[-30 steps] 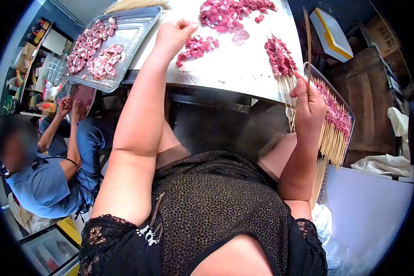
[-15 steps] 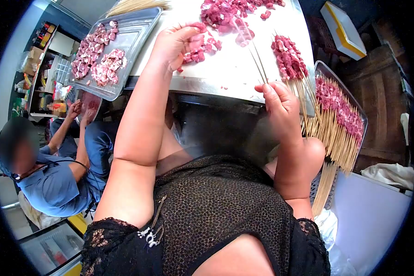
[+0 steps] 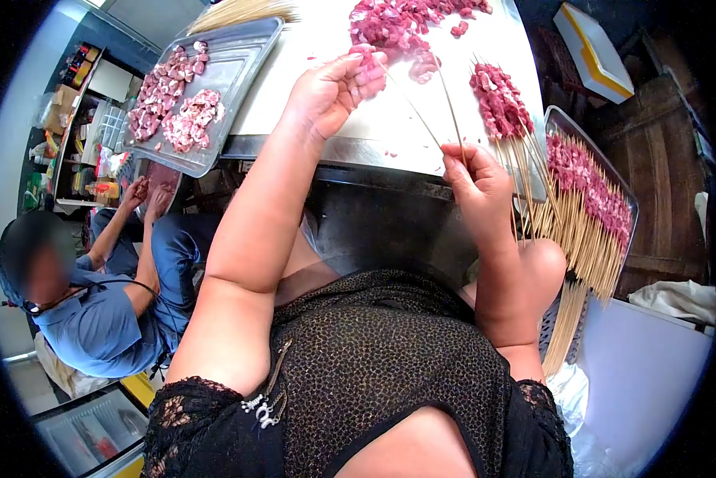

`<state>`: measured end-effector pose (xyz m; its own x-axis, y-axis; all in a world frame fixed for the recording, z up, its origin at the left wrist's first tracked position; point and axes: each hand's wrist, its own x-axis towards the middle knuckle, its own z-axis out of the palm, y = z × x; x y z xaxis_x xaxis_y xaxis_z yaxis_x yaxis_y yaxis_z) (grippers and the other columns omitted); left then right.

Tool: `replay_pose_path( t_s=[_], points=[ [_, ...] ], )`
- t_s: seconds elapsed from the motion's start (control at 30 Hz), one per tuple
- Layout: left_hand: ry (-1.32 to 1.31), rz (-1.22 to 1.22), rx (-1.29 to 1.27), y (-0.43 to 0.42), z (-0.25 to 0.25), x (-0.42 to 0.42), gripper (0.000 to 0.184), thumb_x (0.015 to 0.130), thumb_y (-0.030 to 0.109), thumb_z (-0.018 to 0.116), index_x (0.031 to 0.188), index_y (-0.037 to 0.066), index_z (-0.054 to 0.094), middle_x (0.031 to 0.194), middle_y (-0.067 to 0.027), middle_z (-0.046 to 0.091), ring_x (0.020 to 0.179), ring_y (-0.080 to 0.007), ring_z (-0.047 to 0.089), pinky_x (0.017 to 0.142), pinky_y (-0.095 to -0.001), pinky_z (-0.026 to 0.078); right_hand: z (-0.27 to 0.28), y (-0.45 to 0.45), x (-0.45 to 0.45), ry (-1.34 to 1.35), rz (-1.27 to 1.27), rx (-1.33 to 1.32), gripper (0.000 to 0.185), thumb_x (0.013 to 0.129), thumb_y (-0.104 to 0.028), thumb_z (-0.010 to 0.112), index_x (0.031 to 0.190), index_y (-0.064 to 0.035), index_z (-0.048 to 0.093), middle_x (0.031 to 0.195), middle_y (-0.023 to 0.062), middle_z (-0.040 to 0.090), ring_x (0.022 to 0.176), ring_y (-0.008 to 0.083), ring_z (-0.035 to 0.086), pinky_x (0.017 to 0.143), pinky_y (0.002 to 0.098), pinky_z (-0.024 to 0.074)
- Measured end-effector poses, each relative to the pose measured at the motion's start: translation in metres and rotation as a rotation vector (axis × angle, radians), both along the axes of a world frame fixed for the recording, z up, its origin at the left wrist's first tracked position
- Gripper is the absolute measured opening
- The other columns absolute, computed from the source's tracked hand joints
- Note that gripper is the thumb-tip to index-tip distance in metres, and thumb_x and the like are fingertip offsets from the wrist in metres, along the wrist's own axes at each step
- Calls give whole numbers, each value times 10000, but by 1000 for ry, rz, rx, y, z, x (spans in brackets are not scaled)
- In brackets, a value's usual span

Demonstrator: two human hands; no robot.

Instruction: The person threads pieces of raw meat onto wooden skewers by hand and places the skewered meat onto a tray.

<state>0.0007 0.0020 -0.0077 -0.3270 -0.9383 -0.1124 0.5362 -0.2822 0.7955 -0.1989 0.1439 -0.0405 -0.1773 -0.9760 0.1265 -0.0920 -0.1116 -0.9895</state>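
Crossing the view, a white surface [image 3: 270, 103] is strewn with meat, plenty left unthreaded.
Packed already, a tray [image 3: 634, 219] is crowded with loaded skewers [image 3: 585, 187]; beyond the fingers, a loose heap [image 3: 386, 25] is left; two thin sticks [image 3: 451, 103] are grasped by the right hand [image 3: 483, 190], a meat piece [image 3: 364, 60] is pinched by the left hand [image 3: 324, 94].

Left hand [image 3: 326, 97] shifted towards right hand [image 3: 483, 185], two skewers [image 3: 456, 118] now fanned apart, meat [image 3: 366, 62] brought to one tip
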Motion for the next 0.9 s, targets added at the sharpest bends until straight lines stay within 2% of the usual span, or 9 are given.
replay_pose_path(
  t_s=[0.17, 0.47, 0.53, 0.57, 0.63, 0.77, 0.87, 0.9],
  points=[
    [-125, -16, -75, 7, 6, -4, 237, 896, 86, 478, 1077, -55, 538, 1018, -191, 620, 900, -252, 638, 811, -348, 536, -1, -1, 0, 72, 6, -47, 123, 839, -57, 605, 946, -16, 649, 647, -40, 517, 566, 22, 412, 516, 179, 350],
    [-391, 5, -54, 10, 7, -1, 221, 866, 99, 552, 1035, -40, 585, 937, -146, 655, 870, -205, 647, 773, -305, 536, -2, -3, -1, 235, -91, -90, 124, 834, -73, 601, 939, -29, 650, 648, 50, 555, 558, 98, 472, 539, 235, 400],
    [-551, -22, -91, 11, 8, 2, 222, 864, 121, 564, 1026, -27, 599, 926, -127, 662, 845, -180, 645, 752, -289, 528, 0, -2, -1, 316, -111, -77, 118, 833, -74, 602, 932, -30, 649, 669, 68, 571, 563, 115, 494, 545, 241, 411],
    [-550, -21, -91, 11, 9, 3, 222, 864, 121, 564, 1026, -27, 599, 926, -127, 662, 845, -180, 645, 752, -289, 528, 0, -3, -1, 316, -110, -77, 118, 833, -74, 602, 932, -30, 649, 669, 68, 571, 563, 115, 494, 545, 241, 411],
    [-655, -81, -122, 13, 11, 3, 226, 865, 144, 571, 1021, -15, 610, 921, -112, 665, 821, -167, 641, 737, -286, 524, -2, -4, -2, 327, -135, -174, 114, 833, -75, 602, 927, -32, 650, 682, 73, 580, 568, 123, 506, 549, 249, 418],
    [-608, -82, -100, 13, 11, 2, 233, 874, 168, 564, 1014, -10, 620, 920, -116, 663, 788, -160, 636, 734, -294, 524, 3, -3, -1, 320, -134, -169, 114, 835, -76, 599, 927, -31, 648, 684, 77, 584, 573, 124, 511, 554, 253, 422],
    [-519, -27, -64, 10, 9, 3, 248, 894, 197, 534, 1022, -4, 604, 933, -138, 658, 829, -190, 644, 778, -326, 525, 5, -2, -2, 330, -121, -115, 117, 835, -77, 597, 929, -27, 645, 685, 77, 587, 578, 121, 514, 559, 250, 425],
    [-320, -59, -17, 7, 5, 5, 260, 907, 208, 506, 1031, -6, 586, 957, -158, 648, 865, -224, 641, 805, -353, 522, 5, -2, -2, 353, -101, -83, 119, 836, -77, 595, 931, -25, 644, 684, 78, 588, 580, 119, 516, 562, 248, 426]
  ],
)
